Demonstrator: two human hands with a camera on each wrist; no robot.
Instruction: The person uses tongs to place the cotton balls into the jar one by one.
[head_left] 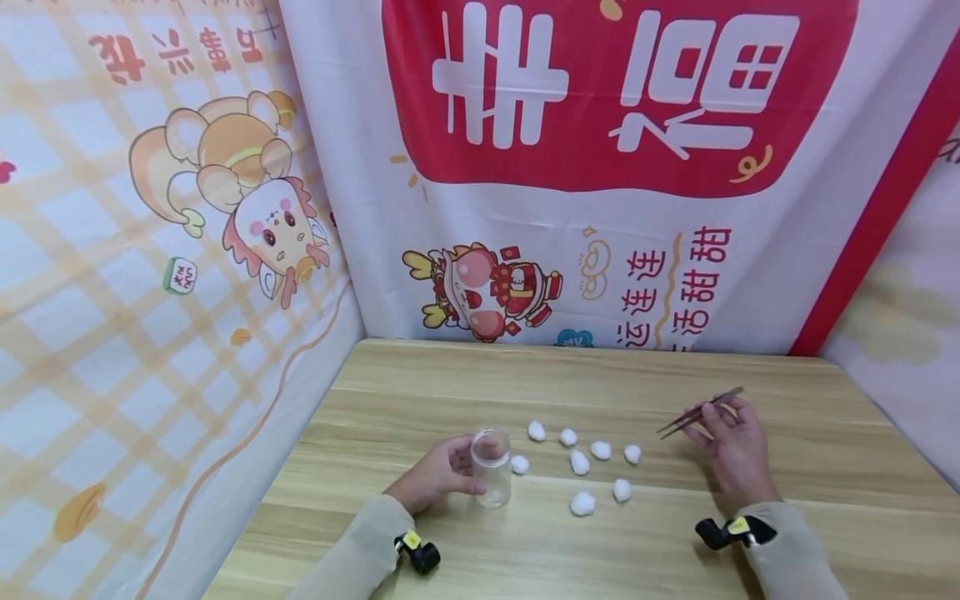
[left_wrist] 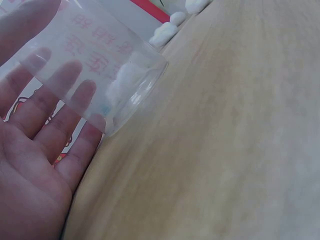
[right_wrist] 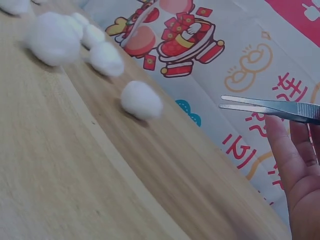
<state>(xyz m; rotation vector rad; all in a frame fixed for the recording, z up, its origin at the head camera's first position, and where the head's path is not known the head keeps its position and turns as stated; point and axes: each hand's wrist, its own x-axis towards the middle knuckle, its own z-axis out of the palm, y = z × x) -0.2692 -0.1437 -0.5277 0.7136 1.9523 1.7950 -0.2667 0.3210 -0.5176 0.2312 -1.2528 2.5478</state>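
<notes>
My left hand (head_left: 438, 473) holds a clear plastic jar (head_left: 492, 483) upright on the table, its mouth uncovered. In the left wrist view the fingers (left_wrist: 80, 135) curve around the jar's wall (left_wrist: 95, 60). Metal tweezers (head_left: 701, 414) are pinched in my right hand (head_left: 737, 446), above the table to the right. Their tips are slightly apart with nothing between them, as the right wrist view shows the tweezers (right_wrist: 270, 107). Several white cotton balls (head_left: 580, 462) lie scattered between the two hands. The closest to the tweezers is one cotton ball (head_left: 632, 454); another (head_left: 519, 465) sits beside the jar.
The wood-grain table (head_left: 450, 375) meets a printed white and red cloth (head_left: 630, 200) at its far edge. A patterned cloth wall (head_left: 187, 292) stands along the left side. Black wrist cameras (head_left: 420, 554) sit at both sleeves.
</notes>
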